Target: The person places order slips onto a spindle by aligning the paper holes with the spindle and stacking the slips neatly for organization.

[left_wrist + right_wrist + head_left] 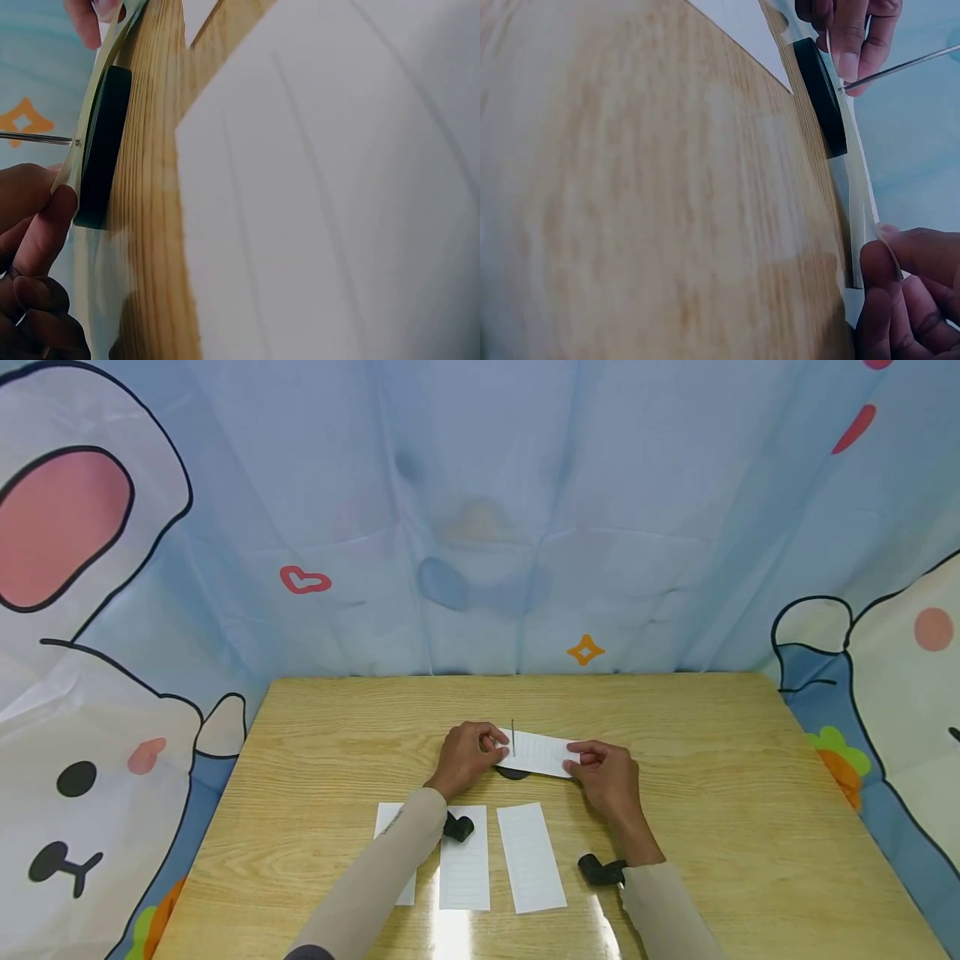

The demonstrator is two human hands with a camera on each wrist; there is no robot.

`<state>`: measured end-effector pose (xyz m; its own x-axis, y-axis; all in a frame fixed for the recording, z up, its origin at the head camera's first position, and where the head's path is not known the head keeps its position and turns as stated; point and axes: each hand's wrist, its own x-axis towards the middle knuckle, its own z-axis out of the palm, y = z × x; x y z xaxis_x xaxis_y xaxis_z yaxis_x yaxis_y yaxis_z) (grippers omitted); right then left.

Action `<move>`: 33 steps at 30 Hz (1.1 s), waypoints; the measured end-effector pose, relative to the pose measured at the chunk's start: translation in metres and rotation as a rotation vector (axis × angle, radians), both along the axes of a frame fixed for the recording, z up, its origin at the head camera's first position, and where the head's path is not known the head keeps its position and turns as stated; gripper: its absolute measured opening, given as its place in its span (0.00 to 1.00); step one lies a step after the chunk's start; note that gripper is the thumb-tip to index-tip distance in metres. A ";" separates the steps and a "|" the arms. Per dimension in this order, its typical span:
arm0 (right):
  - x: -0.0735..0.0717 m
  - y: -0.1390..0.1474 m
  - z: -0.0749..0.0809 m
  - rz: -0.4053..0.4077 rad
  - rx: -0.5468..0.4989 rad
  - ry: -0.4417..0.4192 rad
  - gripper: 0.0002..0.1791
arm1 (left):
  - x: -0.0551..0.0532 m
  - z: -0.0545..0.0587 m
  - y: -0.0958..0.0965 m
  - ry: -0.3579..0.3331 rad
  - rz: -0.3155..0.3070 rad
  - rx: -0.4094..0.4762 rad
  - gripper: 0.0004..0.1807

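A lined white paper slip (543, 753) lies across a bill spike, whose thin metal rod (513, 739) pokes up through the slip near its left end. Under the paper, the spike's round black base (105, 150) shows in both wrist views; in the head view only its front edge peeks out. My left hand (461, 760) pinches the slip's left end between thumb and fingers, close beside the rod. At the opposite end, my right hand (611, 781) pinches the slip's right edge. In the right wrist view the paper (862, 172) bends slightly between both hands, low over the base.
Three more white slips lie nearer on the wooden table (712, 793): a left slip (388, 814) partly under my left sleeve, a middle slip (465, 877), and a slightly turned right slip (531, 857). A printed blue curtain (480, 610) hangs behind the table's far edge.
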<state>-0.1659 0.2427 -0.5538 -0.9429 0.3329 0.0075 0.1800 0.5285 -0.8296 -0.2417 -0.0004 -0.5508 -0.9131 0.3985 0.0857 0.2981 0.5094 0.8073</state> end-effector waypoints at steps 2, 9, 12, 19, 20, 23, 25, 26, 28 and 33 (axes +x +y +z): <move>-0.001 -0.001 0.001 0.002 0.013 -0.016 0.12 | 0.000 0.000 0.000 -0.004 0.004 -0.003 0.04; -0.003 -0.002 0.006 0.010 0.044 -0.083 0.12 | -0.002 0.000 0.001 -0.037 0.002 -0.026 0.04; -0.003 -0.003 0.008 0.017 0.056 -0.106 0.12 | -0.002 0.001 0.001 -0.040 0.000 -0.039 0.04; -0.005 -0.004 0.012 0.006 0.142 -0.126 0.13 | -0.002 0.000 0.002 -0.004 -0.008 -0.069 0.04; -0.006 -0.005 0.012 0.004 0.152 -0.128 0.13 | -0.002 0.000 0.002 0.004 -0.009 -0.076 0.04; -0.006 -0.005 0.013 -0.003 0.176 -0.129 0.13 | -0.002 0.000 0.001 0.020 -0.009 -0.088 0.04; -0.006 -0.006 0.013 -0.008 0.182 -0.129 0.13 | -0.001 0.001 0.001 0.021 -0.009 -0.090 0.05; -0.006 -0.006 0.013 -0.011 0.184 -0.126 0.13 | -0.001 0.001 0.000 0.021 -0.009 -0.090 0.05; -0.006 -0.006 0.012 -0.015 0.188 -0.124 0.13 | 0.000 0.002 0.000 0.024 -0.007 -0.093 0.05; -0.004 -0.007 0.012 -0.017 0.169 -0.110 0.13 | 0.002 0.004 -0.001 0.020 -0.010 -0.100 0.06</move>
<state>-0.1704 0.2355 -0.5420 -0.9353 0.3517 -0.0384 0.2751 0.6549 -0.7039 -0.2400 -0.0015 -0.5472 -0.9076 0.4152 0.0627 0.3188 0.5842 0.7464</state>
